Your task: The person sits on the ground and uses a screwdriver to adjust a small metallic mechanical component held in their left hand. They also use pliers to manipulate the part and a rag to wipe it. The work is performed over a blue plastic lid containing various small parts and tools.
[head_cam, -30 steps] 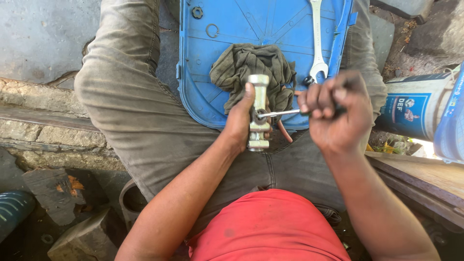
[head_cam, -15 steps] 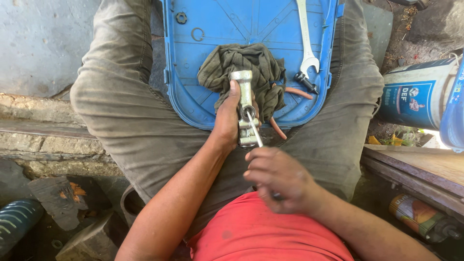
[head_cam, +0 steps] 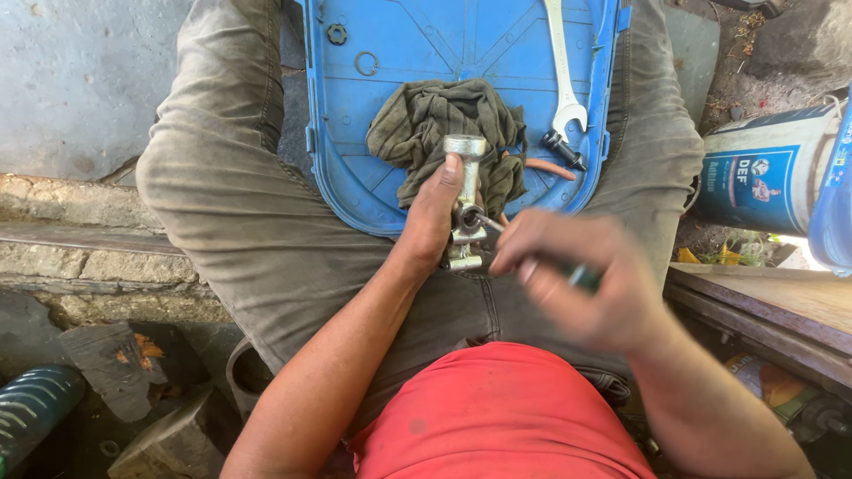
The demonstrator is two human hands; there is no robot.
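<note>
So the left hand [head_cam: 441, 208] is wrapped around a small silver metal cylinder part [head_cam: 465, 200], some kind of cast fitting, held upright over the lap, thumb running up its side. The right hand [head_cam: 581, 279] is blurry but it's closed around a screwdriver [head_cam: 532, 248] with a dark green handle, and the thin shaft tip sits right against the middle of the cylinder part.

Just beyond the hands there's a blue plastic lid [head_cam: 399, 53] lying across the person's knees like a tray. On it: a crumpled olive rag [head_cam: 435, 124] right behind the cylinder, an open-end wrench [head_cam: 561, 62] lying lengthwise on the right side, a small black bolt-like piece [head_cam: 564, 149] near the wrench's jaw end, and an orange-brown bit of tubing [head_cam: 541, 166] poking out from under the rag. Far left on the lid there's a dark nut [head_cam: 336, 34] and a thin metal ring [head_cam: 366, 63]. Off to the right, a blue and white bucket [head_cam: 763, 173] stands next to a wooden plank [head_cam: 781, 306].
</note>
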